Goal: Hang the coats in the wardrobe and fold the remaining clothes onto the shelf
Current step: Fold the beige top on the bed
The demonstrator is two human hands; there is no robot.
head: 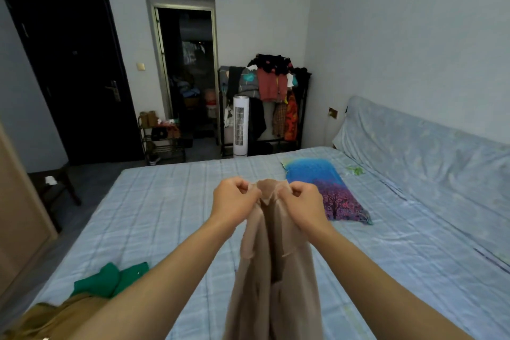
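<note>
A beige garment (271,270) is held up over the bed (171,215), its upper edge bunched between 2 hands and the rest hanging straight down out of the bottom of the view. The cloth is thin and limp: it drapes in long vertical folds and shows no stiffness, so it is judged light, soft and not fragile, though liable to slide if pinched loosely. Whether it is a coat or a piece for folding cannot be told from this view.

The left hand (234,200) is closed, fingers curled onto the top edge at the left. The right hand (305,203) is closed likewise on the top edge at the right. The 2 grips lie close together. A better hold is judged to be at the shoulder seams or the outer corners of the top edge, hands spread apart, so the piece opens flat.

A green garment (110,279) lies on the bed at the near left, and a mustard garment (49,317) beside it at the lower edge. A blue and purple printed cloth (328,188) lies flat beyond the right hand. A loaded clothes rack (265,99) stands against the far wall.
</note>
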